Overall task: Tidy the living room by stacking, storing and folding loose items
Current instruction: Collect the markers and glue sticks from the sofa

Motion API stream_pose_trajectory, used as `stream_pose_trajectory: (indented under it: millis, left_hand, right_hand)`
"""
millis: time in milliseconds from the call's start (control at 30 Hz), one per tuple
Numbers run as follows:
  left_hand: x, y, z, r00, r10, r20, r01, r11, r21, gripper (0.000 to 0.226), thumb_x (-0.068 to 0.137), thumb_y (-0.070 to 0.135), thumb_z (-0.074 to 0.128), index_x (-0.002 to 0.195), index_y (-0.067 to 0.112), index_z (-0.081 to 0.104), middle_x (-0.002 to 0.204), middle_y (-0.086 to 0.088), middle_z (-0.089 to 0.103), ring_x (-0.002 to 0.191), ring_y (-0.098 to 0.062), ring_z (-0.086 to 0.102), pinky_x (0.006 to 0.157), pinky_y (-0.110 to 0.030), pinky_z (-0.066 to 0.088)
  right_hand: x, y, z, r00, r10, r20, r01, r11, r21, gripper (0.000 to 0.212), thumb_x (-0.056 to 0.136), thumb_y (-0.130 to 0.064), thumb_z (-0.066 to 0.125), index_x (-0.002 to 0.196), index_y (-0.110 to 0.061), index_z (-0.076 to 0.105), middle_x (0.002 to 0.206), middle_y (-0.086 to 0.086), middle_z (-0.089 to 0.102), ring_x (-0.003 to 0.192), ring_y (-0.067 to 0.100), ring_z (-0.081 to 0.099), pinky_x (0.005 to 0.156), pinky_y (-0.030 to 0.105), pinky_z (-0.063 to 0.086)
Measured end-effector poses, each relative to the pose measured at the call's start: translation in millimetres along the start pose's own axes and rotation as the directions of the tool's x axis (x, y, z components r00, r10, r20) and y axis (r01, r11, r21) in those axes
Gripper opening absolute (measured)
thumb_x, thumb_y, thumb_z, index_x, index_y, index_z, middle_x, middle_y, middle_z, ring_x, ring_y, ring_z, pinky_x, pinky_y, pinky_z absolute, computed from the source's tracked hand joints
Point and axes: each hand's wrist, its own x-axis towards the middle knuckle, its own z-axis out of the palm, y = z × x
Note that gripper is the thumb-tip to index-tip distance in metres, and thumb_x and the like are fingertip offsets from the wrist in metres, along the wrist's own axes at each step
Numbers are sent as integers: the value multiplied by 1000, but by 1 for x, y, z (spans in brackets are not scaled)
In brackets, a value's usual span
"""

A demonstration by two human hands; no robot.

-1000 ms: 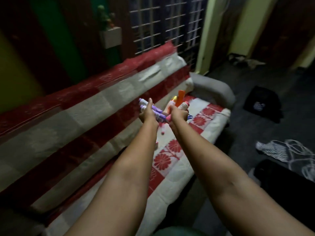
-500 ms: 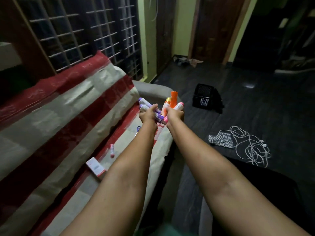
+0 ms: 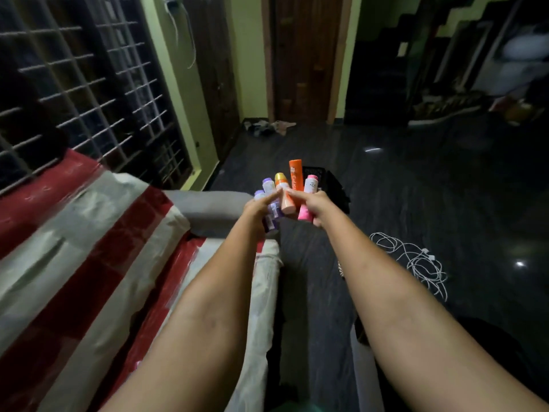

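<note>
Both hands, left hand [image 3: 258,207] and right hand [image 3: 312,203], are clutching 5 bottles [image 3: 286,194] together; smooth, light, rigid plastic, likely slippery, so gripping mid-body is looking safest.
</note>
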Motion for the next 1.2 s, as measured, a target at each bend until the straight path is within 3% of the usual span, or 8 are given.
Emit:
stream_pose_trajectory:
  millis: [100,300,433,533,633,733,933,1200]
  left_hand:
    - [30,26,24,991,16,132,-16,1000,-1,97,43,53,90,123,12,56,114,-17,67,88,-28,70,57,-32,54]
    - [127,56,78,978,28,207,-21,999,-36,113,32,46,96,129,10,51,111,-19,68,92,-33,71,75,-45,58]
    - [186,93,126,965,16,262,-22,1000,19,61,68,29,84,117,8,54,102,-14,69,77,-21,70,51,-28,55]
    - [245,124,166,958,29,284,-48,997,61,84,51,32,90,124,9,56,108,-14,70,84,-25,72,67,-39,59]
    - [312,153,206,957,17,290,-44,995,85,93,40,34,93,122,8,58,107,-16,71,92,-31,71,86,-52,54]
    - [355,184,240,958,31,286,-52,996,68,88,43,33,93,119,5,58,107,-19,70,92,-33,71,81,-50,56]
    - [453,218,295,954,11,298,-19,1000,24,93,40,28,94,121,3,57,108,-21,69,92,-34,70,75,-46,57]
    - [629,278,357,937,-37,348,-10,991,133,94,41,31,94,122,4,56,108,-18,70,94,-33,70,88,-48,53]
  right_hand:
    - [40,-17,-14,999,33,36,-34,999,17,22,81,-15,74,93,-1,62,95,19,69,77,24,68,68,43,60]
    - [138,-39,-51,997,82,11,-82,993,81,19,85,-21,70,93,-6,62,76,10,71,69,23,68,58,42,59]
    - [221,-59,-87,996,80,-46,-77,995,61,44,80,-25,76,113,-1,59,97,14,69,85,25,68,64,39,58]
    - [285,-91,-119,995,83,-46,-81,995,55,33,82,-20,74,106,-3,61,92,13,69,81,24,68,71,39,57]
    - [346,-131,-150,993,111,-28,-111,994,8,66,66,-23,86,120,0,55,101,20,70,87,32,71,78,51,57]
    - [405,-163,-177,995,100,-13,-100,994,-48,85,54,-28,93,123,0,53,105,21,69,90,35,70,82,54,55]
    - [494,-202,-205,993,120,-22,-120,992,-29,61,75,-15,80,125,2,48,110,23,66,89,31,70,63,45,59]
    - [674,-243,-246,991,126,-37,-129,986,-103,55,77,-14,78,121,-4,48,106,16,65,89,27,69,67,43,60]
